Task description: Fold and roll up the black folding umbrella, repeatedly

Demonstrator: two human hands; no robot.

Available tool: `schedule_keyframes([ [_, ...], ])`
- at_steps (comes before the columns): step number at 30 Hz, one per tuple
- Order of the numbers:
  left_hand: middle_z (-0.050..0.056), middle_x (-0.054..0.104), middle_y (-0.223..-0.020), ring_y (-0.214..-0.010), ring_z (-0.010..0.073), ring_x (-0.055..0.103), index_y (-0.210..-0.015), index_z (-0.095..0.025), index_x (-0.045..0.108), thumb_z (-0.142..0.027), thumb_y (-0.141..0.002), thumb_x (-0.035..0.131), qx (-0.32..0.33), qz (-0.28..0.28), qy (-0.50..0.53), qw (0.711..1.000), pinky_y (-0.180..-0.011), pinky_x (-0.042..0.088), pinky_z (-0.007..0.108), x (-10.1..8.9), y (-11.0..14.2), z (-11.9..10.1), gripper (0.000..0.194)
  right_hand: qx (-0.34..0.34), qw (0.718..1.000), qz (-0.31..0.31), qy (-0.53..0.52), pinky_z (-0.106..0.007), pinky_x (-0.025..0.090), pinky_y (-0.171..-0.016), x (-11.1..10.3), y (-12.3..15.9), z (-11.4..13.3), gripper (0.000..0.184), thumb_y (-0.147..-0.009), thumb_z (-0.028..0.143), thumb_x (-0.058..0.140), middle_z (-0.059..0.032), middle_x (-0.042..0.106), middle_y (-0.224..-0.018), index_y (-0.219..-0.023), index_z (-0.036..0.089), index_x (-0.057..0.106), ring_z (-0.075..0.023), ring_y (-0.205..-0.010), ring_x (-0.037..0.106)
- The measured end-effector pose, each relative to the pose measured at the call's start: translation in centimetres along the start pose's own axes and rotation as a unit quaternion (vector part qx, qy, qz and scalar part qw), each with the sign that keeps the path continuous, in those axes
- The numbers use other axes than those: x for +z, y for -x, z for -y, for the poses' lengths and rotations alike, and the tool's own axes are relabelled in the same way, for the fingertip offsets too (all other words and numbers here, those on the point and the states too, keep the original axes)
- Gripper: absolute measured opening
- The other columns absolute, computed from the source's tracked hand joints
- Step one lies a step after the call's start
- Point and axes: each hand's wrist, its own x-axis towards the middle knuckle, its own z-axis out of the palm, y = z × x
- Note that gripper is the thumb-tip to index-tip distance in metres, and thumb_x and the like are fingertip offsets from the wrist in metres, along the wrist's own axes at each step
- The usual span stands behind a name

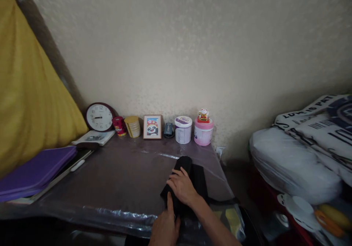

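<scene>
A black folded cloth (184, 163), which looks rolled on its left side, lies near the table's front right; its exact kind is not clear. A flat part (200, 182) and a thin black strap (223, 202) extend to its right. My right hand (182, 188) rests on top of the roll, open, with its fingers spread over the fabric. At the near left edge of the cloth is my left hand (165, 224). Its index finger is stretched along the fabric with the thumb apart; its other fingers are mostly hidden.
Along the wall stand a clock (99, 117), a red can (119, 126), a yellow-lidded container (132, 127), a picture frame (152, 127), a white tub (183, 130) and a pink tub (204, 133) with a cat figurine (203, 115). Purple folders (38, 169) lie left. Bagged bedding (291, 165) is right.
</scene>
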Motion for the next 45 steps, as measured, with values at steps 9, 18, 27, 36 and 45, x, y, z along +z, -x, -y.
schedule_keyframes([
  [9, 0.015, 0.065, -0.1, -0.089, 0.0218, 0.062, -0.139, -0.005, 0.004, -0.024, -0.086, 0.033, 0.007, -0.013, -0.007, 1.0, -0.072, 0.039, 0.028, -0.1, 0.4, 0.1, 0.063, 0.132, 0.955, -0.149, -0.219, -0.027, 0.046, -0.083, -3.4, 4.1, -0.9, 0.027, -0.087, 0.033, 0.041, -0.0034, 0.067, -0.098, -0.097, 0.021, 0.064, -0.0158, -0.092, 0.061],
  [18, 0.013, 0.064, -0.099, -0.088, 0.0197, 0.061, -0.14, -0.008, 0.003, -0.032, -0.087, 0.034, 0.002, -0.006, 0.026, 1.0, -0.071, 0.038, 0.026, -0.7, 0.3, 0.4, 0.065, 0.125, 0.984, -0.122, -0.042, -0.033, 0.044, -0.087, -3.4, 7.1, -6.5, 0.027, -0.083, 0.022, 0.041, -0.0045, 0.067, -0.097, -0.094, 0.023, 0.066, -0.0181, -0.098, 0.057],
  [27, 0.013, 0.061, -0.111, -0.1, 0.0186, 0.058, -0.14, -0.009, 0.006, -0.033, -0.086, 0.035, 0.016, -0.009, 0.096, 0.995, -0.081, 0.038, 0.024, -0.8, 0.1, 1.3, 0.065, 0.282, 0.951, -0.125, 0.014, -0.037, 0.038, -0.091, -3.7, 5.4, -10.4, 0.027, -0.078, 0.016, 0.043, -0.0133, 0.062, -0.107, -0.094, 0.016, 0.064, -0.0239, -0.102, 0.054],
  [36, 0.012, 0.055, -0.121, -0.101, 0.0178, 0.058, -0.14, -0.011, 0.006, -0.035, -0.086, 0.036, 0.021, 0.004, 0.144, 0.989, -0.083, 0.04, 0.025, -1.4, 0.2, 1.6, 0.066, 0.38, 0.906, -0.105, -0.157, -0.022, 0.044, -0.043, -3.4, 6.7, -10.3, 0.032, -0.078, 0.035, 0.042, -0.0007, 0.061, -0.059, -0.089, 0.014, 0.064, -0.0139, -0.05, 0.058],
  [45, 0.012, 0.059, -0.114, -0.098, 0.0192, 0.059, -0.14, -0.011, 0.006, -0.035, -0.085, 0.035, 0.032, 0.0, 0.13, 0.991, -0.079, 0.04, 0.025, -1.2, 0.1, 1.6, 0.067, 0.345, 0.907, -0.161, -0.183, -0.026, 0.041, -0.051, -2.7, 5.6, -9.7, 0.035, -0.07, 0.048, 0.047, -0.002, 0.058, -0.056, -0.062, 0.017, 0.06, -0.0165, -0.056, 0.053],
])
